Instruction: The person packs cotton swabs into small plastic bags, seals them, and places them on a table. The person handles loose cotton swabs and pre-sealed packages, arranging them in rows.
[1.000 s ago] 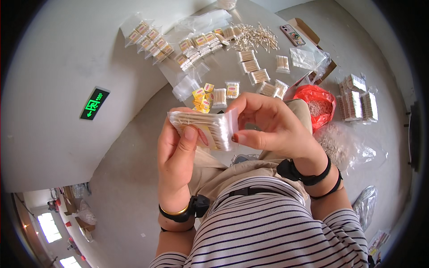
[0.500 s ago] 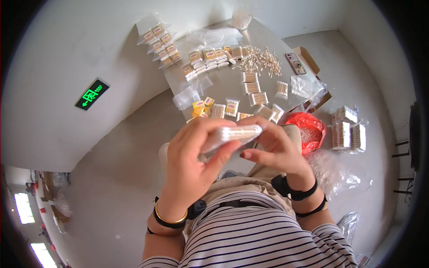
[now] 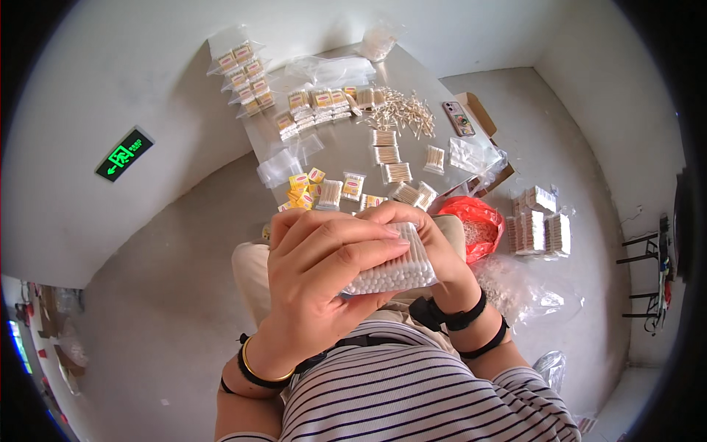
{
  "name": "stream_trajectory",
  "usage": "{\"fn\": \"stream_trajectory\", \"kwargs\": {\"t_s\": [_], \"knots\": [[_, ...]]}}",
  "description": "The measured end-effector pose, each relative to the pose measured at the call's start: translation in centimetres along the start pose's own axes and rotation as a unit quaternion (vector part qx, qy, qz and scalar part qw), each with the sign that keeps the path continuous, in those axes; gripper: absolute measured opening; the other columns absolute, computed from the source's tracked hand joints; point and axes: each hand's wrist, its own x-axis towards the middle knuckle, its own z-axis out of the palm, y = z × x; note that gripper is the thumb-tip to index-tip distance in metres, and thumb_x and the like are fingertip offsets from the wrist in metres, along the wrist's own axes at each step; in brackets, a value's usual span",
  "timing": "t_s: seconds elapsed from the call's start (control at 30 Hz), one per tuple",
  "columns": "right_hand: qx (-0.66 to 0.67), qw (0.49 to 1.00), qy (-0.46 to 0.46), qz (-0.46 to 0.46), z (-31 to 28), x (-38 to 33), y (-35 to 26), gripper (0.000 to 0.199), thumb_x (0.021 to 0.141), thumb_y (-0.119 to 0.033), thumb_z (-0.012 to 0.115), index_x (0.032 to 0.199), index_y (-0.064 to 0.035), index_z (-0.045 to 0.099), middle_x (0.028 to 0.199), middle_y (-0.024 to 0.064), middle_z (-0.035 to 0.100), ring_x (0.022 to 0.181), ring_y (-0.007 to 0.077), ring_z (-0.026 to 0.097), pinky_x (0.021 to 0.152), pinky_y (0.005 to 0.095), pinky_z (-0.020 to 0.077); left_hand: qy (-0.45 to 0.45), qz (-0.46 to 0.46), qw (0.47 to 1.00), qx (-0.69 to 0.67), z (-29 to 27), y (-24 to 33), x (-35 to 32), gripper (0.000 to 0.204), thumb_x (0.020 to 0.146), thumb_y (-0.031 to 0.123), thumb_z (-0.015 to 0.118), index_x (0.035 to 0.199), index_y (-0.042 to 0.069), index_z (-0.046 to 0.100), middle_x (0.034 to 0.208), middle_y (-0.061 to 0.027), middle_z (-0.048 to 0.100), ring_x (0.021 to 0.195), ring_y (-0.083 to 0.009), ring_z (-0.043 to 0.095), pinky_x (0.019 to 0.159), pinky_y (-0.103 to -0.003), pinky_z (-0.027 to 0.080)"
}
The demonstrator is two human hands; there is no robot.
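Observation:
Between my two hands, above my lap, is a clear bag packed with cotton swabs point(image 3: 398, 274), their white tips facing me. My left hand point(image 3: 317, 258) is closed round it, fingers laid over the top and thumb beneath. At the bag's far right side, my right hand point(image 3: 434, 247) grips it too; part of its fingers are hidden behind the bag. Just beyond my hands on the table lie yellow cards point(image 3: 298, 193), a swab bundle point(image 3: 331, 194) and a bag of swabs with a yellow card point(image 3: 353, 186).
The table point(image 3: 294, 118) holds a loose swab heap point(image 3: 405, 112), stacked swab packs point(image 3: 317, 103), flat clear bags point(image 3: 331, 71) and a phone point(image 3: 458, 118). A red bag point(image 3: 475, 225) of swabs stands right of my legs. Further right are stacked bundles point(image 3: 534, 228) on the floor.
The swab bag has tipped so its rows of white tips now show, and my left fingers have moved over its top. My view has shifted slightly right.

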Motion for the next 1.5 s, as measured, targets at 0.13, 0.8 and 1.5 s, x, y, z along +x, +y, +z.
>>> {"fn": "stream_trajectory", "kwargs": {"t_s": [0.13, 0.8, 1.5], "knots": [[0.000, 1.000, -0.010, -0.003, 0.4, 0.3, 0.1, 0.030, 0.091, -0.007, 0.075, 0.118, -0.0026, 0.066, 0.109, 0.0013, 0.070, 0.100, 0.0070, 0.064, 0.089, 0.0257, 0.0523, 0.000, 0.010, 1.000, 0.016, -0.2, -0.2, -0.3, 0.044, 0.058, 0.016, 0.087, 0.101, 0.017, 0.076, 0.104, 0.0056, 0.073, 0.093, -0.0168, 0.066, 0.086, -0.033, 0.041], [-0.014, 0.999, -0.042, -0.001, -0.5, 0.5, 0.9, 0.037, 0.089, -0.004, 0.075, 0.124, -0.0033, 0.063, 0.114, 0.0008, 0.068, 0.104, 0.0067, 0.062, 0.092, 0.0254, 0.0509, 0.014, 0.005, 0.998, 0.053, 0.2, -0.7, -0.7, 0.048, 0.057, 0.010, 0.087, 0.103, 0.019, 0.075, 0.097, 0.0065, 0.071, 0.090, -0.0155, 0.065, 0.089, -0.035, 0.040], [0.038, 0.999, -0.016, 0.034, -0.4, 1.1, 1.0, 0.036, 0.089, -0.009, 0.076, 0.123, -0.0037, 0.064, 0.111, 0.0009, 0.071, 0.103, 0.0086, 0.065, 0.092, 0.0269, 0.0523, -0.009, -0.006, 1.000, 0.000, -0.3, -1.9, -0.9, 0.046, 0.074, 0.035, 0.085, 0.110, 0.008, 0.073, 0.107, -0.0050, 0.073, 0.098, -0.0226, 0.065, 0.092, -0.036, 0.040]]}}
